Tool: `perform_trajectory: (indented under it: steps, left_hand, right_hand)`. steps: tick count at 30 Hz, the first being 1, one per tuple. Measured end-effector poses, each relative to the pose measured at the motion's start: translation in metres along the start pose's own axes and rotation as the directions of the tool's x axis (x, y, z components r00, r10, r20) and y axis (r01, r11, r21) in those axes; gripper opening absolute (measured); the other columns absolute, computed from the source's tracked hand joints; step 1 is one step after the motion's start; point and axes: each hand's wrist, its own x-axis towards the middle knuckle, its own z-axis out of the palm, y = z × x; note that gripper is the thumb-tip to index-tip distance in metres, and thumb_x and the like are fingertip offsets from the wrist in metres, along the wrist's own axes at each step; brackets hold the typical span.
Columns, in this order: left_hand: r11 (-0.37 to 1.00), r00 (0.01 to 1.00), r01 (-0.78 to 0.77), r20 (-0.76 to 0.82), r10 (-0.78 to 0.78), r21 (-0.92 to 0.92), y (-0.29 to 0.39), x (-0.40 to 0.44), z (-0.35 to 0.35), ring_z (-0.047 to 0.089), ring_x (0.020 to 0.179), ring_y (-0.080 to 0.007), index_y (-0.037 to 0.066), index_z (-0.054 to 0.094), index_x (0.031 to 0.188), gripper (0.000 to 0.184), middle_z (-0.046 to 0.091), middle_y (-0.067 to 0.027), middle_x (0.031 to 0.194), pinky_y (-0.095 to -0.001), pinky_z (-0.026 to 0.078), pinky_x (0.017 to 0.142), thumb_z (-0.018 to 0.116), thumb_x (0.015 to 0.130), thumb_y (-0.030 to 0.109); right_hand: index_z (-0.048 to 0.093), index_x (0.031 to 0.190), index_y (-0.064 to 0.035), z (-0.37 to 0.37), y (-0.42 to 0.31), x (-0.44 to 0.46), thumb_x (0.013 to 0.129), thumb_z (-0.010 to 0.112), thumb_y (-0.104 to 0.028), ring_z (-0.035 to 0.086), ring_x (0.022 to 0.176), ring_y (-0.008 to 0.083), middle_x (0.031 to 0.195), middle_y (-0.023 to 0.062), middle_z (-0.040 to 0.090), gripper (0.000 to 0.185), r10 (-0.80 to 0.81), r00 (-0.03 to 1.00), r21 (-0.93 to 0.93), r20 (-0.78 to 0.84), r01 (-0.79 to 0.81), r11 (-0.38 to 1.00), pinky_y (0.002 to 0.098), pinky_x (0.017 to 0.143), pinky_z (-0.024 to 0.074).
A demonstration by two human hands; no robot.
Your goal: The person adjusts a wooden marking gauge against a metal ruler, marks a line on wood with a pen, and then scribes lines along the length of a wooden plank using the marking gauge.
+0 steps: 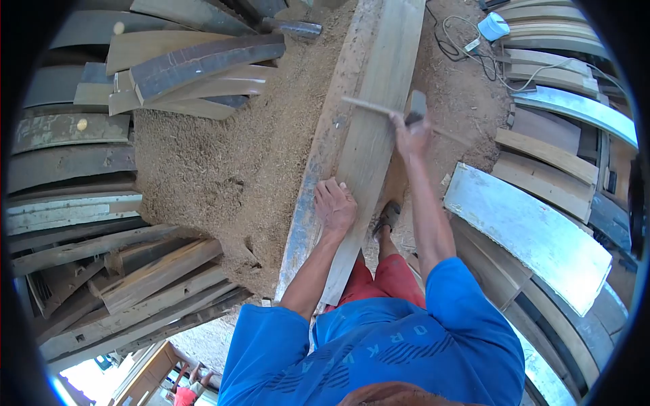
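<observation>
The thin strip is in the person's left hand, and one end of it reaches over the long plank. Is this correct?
Not quite. The head view shows the thin strip in the right hand, not in the left hand. One end does reach over the long plank.

This is a woodworking workshop or timber yard: stacked planks (74,132) line the left side, and more boards (545,159) are piled along the right. Sawdust and shavings (210,169) lie thick over the ground beside the long surface (318,162), and a loose cable (467,49) trails near a small bucket (493,26).
</observation>
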Motion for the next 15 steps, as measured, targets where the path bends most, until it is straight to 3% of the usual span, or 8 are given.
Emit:
perform_trajectory:
  steps: [3, 6, 9, 11, 13, 15]
  left_hand:
    - [1.000, 1.000, 0.005, 0.017, -0.005, 0.007, 0.001, 0.000, -0.002, 0.057, 0.104, -0.0417, 0.001, 0.054, 0.112, 0.025, 0.055, -0.0205, 0.107, -0.0555, 0.048, 0.084, 0.060, 0.097, 0.021]
    - [1.000, 0.999, 0.015, 0.038, -0.015, 0.020, 0.002, 0.000, -0.004, 0.058, 0.104, -0.0416, 0.000, 0.055, 0.115, 0.028, 0.056, -0.0206, 0.108, -0.0549, 0.049, 0.085, 0.060, 0.096, 0.020]
    - [1.000, 0.999, 0.021, 0.048, -0.021, 0.004, 0.006, 0.003, -0.008, 0.057, 0.102, -0.0442, -0.005, 0.056, 0.114, 0.026, 0.056, -0.0247, 0.105, -0.0538, 0.047, 0.089, 0.058, 0.098, 0.015]
    - [1.000, 0.999, 0.009, 0.050, -0.009, 0.004, 0.005, 0.004, -0.007, 0.057, 0.102, -0.0444, -0.005, 0.056, 0.114, 0.026, 0.056, -0.0250, 0.105, -0.0537, 0.047, 0.089, 0.058, 0.097, 0.015]
    - [1.000, 0.999, 0.006, 0.046, -0.005, -0.012, 0.006, 0.005, -0.009, 0.056, 0.102, -0.0447, -0.006, 0.055, 0.113, 0.026, 0.056, -0.0254, 0.105, -0.0538, 0.047, 0.089, 0.058, 0.097, 0.014]
    - [0.999, 0.999, 0.011, 0.053, -0.009, -0.038, 0.008, 0.006, -0.013, 0.056, 0.101, -0.0450, -0.006, 0.055, 0.113, 0.025, 0.056, -0.0257, 0.105, -0.0540, 0.047, 0.089, 0.058, 0.097, 0.014]
  right_hand:
    - [0.057, 0.141, -0.0034, -0.010, 0.003, -0.063, 0.078, 0.087, -0.029, 0.066, 0.115, 0.0435, 0.124, 0.0255, 0.068, 0.074, -0.012, 1.000, 0.016, -0.009, 0.012, 1.000, 0.0495, 0.098, 0.0522]
    - [0.053, 0.145, -0.0026, 0.003, 0.018, -0.064, 0.080, 0.086, -0.027, 0.066, 0.116, 0.0436, 0.127, 0.0265, 0.066, 0.077, -0.086, 0.995, 0.113, -0.049, 0.091, 0.989, 0.0490, 0.100, 0.0517]
    - [0.056, 0.142, -0.0020, 0.025, 0.026, -0.006, 0.078, 0.088, -0.028, 0.068, 0.115, 0.0413, 0.124, 0.0248, 0.068, 0.075, -0.097, 0.987, 0.119, -0.125, 0.112, 0.987, 0.0483, 0.098, 0.0527]
    - [0.061, 0.134, -0.0037, 0.028, 0.000, 0.046, 0.077, 0.089, -0.029, 0.070, 0.110, 0.0401, 0.117, 0.0217, 0.072, 0.068, -0.055, 0.984, 0.000, -0.171, 0.056, 0.998, 0.0482, 0.095, 0.0539]
    - [0.065, 0.127, -0.0057, 0.027, -0.017, 0.082, 0.076, 0.089, -0.030, 0.071, 0.104, 0.0407, 0.109, 0.0199, 0.074, 0.062, 0.006, 0.988, -0.112, -0.157, -0.024, 0.993, 0.0487, 0.091, 0.0549]
    - [0.065, 0.127, -0.0070, 0.022, -0.022, 0.097, 0.076, 0.089, -0.032, 0.071, 0.104, 0.0418, 0.109, 0.0201, 0.075, 0.062, 0.050, 0.997, -0.037, -0.060, -0.053, 0.998, 0.0495, 0.091, 0.0549]
